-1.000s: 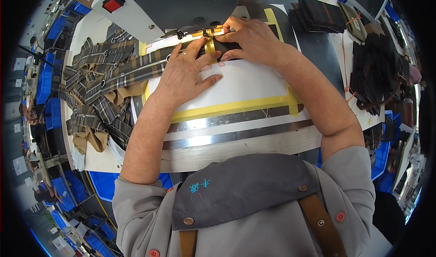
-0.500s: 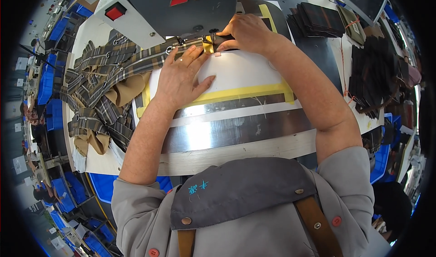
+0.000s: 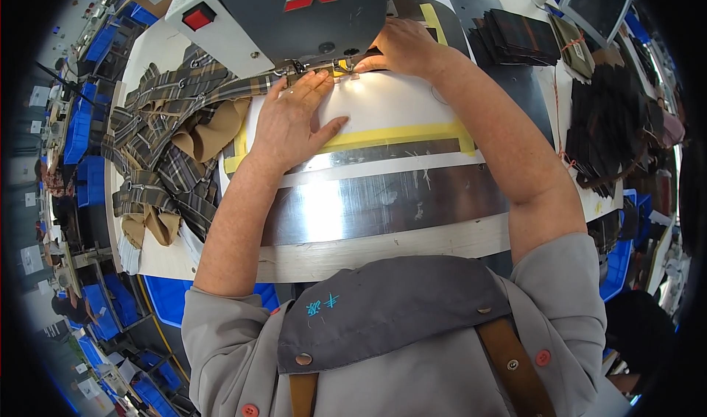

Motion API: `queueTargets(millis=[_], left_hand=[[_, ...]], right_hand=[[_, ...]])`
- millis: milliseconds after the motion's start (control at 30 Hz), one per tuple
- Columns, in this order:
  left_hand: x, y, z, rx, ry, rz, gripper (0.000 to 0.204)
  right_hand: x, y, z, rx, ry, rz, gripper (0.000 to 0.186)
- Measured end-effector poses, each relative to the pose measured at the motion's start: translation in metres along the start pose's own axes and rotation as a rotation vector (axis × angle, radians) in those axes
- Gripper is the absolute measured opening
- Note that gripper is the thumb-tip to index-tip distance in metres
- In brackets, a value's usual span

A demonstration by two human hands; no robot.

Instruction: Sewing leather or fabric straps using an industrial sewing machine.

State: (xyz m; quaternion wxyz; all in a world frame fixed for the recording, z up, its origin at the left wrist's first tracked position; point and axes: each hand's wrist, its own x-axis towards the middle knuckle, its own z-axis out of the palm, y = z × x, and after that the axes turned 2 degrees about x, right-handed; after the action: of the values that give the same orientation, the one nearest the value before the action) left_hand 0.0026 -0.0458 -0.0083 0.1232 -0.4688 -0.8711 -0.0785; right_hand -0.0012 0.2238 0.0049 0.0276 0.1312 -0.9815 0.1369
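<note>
Plaid fabric strip lies under the sewing machine head, at the needle area on the white template plate; left hand flat on the plate, fingers spread, fingertips touching the strip's end; right hand just beside the needle, fingers curled narrow, pinching the strip's edge; plaid fabric pile left of the plate; dark cut pieces stacked to the right.
</note>
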Motion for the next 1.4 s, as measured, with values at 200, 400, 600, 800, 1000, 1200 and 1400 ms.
queueTargets(millis=[200,400,600,800,1000,1200,1400], left_hand=[[0.001,-0.04,-0.022,0.078,0.117,-0.327,0.048],[0.039,-0.044,-0.003,0.114,-0.167,-0.422,0.073],[0.008,-0.057,-0.01,-0.084,-0.159,-0.492,0.069],[-0.003,-0.054,-0.008,-0.21,-0.223,-0.433,0.061],[-0.001,-0.049,-0.029,-0.186,-0.425,-0.281,0.051],[-0.03,-0.017,-0.076,-0.318,-0.466,0.155,0.044],[-0.068,0.033,-0.204,-1.173,0.422,-0.183,0.023]], right_hand=[[0.013,-0.007,0.006,-0.027,0.053,-0.12,0.051],[-0.018,0.036,0.015,0.152,0.253,-0.109,0.059],[-0.035,-0.009,0.023,0.033,0.122,-0.156,0.057],[-0.061,-0.041,0.009,0.102,0.141,-0.156,0.051],[-0.076,-0.034,0.007,-0.017,0.121,-0.131,0.058],[-0.1,-0.023,0.005,-0.041,0.151,-0.142,0.06],[-0.127,-0.052,0.003,0.207,0.14,-0.089,0.059]])
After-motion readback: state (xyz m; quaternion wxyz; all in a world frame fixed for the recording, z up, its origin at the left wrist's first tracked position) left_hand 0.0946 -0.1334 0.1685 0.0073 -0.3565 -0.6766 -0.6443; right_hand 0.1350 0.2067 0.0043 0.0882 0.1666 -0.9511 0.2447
